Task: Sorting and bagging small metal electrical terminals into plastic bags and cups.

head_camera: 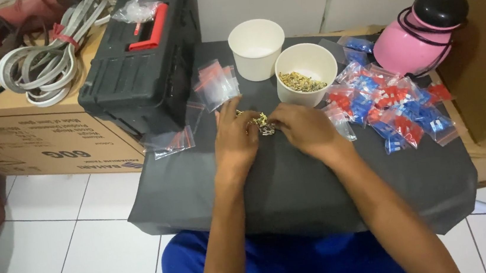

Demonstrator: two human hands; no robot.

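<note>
My blue lap sits nearest, under the edge of the dark cloth (296, 196) that covers the surface. On it, both hands meet over a small heap of metal bits (264, 124), brassy and grey. My left hand (236, 138) lies flat-fingered on the heap's left side, grip loose and spread, pressing rather than pinching. My right hand (306, 127) curls in from the other side, fingertips closed down on the heap; whether it has one bit pinched I cannot tell, the fingers hide it.

I judge the step as sorting or counting out bits from the heap. The next move calls for a fine pinch on a few pieces and a free bag to take them.

Just beyond my left hand lie clear empty bags (215, 84) with red strips; more lie by the black toolbox (141, 63). Right of my right hand spreads a pile of filled bags (391, 107), red and blue. Farther off stand two white cups: the near cup (306, 71) holds more bits, the far cup (256, 47) looks empty. A pink jug (420, 33) is far right, grey cable (48, 60) far left.
</note>
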